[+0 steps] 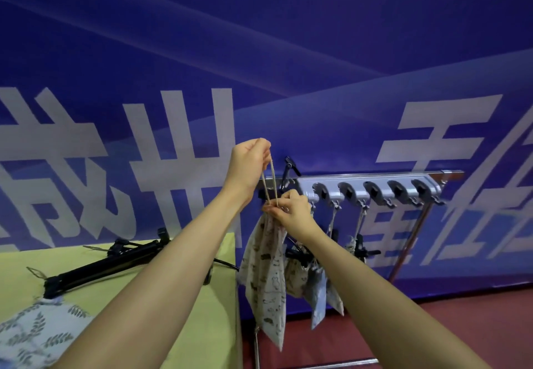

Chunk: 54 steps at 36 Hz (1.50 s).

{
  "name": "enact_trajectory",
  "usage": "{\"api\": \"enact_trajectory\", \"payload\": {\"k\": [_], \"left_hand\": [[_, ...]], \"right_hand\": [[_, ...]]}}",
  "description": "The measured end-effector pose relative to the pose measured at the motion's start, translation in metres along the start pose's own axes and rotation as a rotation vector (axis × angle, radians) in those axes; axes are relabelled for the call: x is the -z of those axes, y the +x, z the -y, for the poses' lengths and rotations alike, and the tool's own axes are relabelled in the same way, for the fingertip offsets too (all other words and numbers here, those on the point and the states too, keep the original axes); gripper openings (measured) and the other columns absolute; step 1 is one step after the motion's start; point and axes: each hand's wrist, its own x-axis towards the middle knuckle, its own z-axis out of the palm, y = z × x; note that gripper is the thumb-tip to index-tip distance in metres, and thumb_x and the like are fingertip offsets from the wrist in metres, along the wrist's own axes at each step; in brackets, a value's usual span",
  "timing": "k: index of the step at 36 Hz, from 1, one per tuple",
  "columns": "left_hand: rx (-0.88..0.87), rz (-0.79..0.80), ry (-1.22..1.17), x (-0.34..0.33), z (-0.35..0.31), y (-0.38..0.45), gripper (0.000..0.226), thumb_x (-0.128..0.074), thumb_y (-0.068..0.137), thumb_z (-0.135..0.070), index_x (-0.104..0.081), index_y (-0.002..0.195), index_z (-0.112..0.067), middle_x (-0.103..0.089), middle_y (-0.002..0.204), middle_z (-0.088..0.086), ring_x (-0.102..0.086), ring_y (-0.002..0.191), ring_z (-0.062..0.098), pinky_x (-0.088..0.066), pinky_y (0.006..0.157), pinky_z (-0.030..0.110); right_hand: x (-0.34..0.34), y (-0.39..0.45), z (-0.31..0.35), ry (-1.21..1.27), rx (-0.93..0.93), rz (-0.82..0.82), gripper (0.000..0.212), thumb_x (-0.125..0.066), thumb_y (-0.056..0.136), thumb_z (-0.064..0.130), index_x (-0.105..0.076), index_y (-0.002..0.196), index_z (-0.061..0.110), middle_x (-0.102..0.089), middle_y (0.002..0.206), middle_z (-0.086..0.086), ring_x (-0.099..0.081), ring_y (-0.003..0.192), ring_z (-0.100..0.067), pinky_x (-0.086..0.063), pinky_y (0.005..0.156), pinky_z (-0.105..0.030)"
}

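At nine o'clock of rack [360,179], left grip [249,164] pinches drawstring [274,181], right grip [292,214] clasps bag [268,276] neck; advise holding loop taut for hooking.

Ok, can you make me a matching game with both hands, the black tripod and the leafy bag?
1 left hand
2 right hand
3 black tripod
4 leafy bag

a lies stretched across the table
b pinches the cord up high
c lies at the table's near end
d grips the dangling bag by its mouth

Pairs: 1-b, 2-d, 3-a, 4-c
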Motion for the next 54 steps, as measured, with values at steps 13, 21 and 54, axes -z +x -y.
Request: {"api": "enact_trajectory", "payload": {"k": [13,21,54], "left_hand": [[0.035,0.269,-0.026,-0.059,0.008,-0.02,0.031,-0.051,0.071,-0.018,-0.031,0.047,-0.017,-0.028,0.042,-0.008,-0.024,0.052,0.015,-0.024,0.051,0.029],[0.061,0.447,-0.083,-0.128,0.017,-0.04,0.047,-0.05,0.082,-0.004,-0.028,0.043,-0.019,-0.025,0.04,-0.01,-0.022,0.046,0.012,-0.022,0.053,0.029],[0.495,0.474,0.394,-0.296,0.207,-0.06,0.017,-0.047,0.093,-0.006,-0.048,0.108,-0.011,-0.053,0.112,0.009,-0.059,0.105,0.026,-0.049,0.091,0.039]], "right_hand": [[0.047,-0.044,-0.047,-0.027,-0.01,0.027,0.015,-0.062,0.09,0.018,-0.075,0.096,0.012,-0.054,0.084,-0.011,-0.054,0.09,-0.027,-0.044,0.085,-0.044],[0.086,-0.094,-0.09,0.003,-0.176,-0.085,0.014,-0.064,0.083,0.023,-0.073,0.078,0.014,-0.061,0.081,-0.003,-0.063,0.075,-0.021,-0.052,0.071,-0.046],[0.18,-0.092,-0.242,0.808,-0.498,-0.355,0.021,-0.056,0.086,-0.002,-0.074,0.091,0.006,-0.071,0.083,-0.006,-0.065,0.082,-0.008,-0.047,0.074,-0.02]]}}
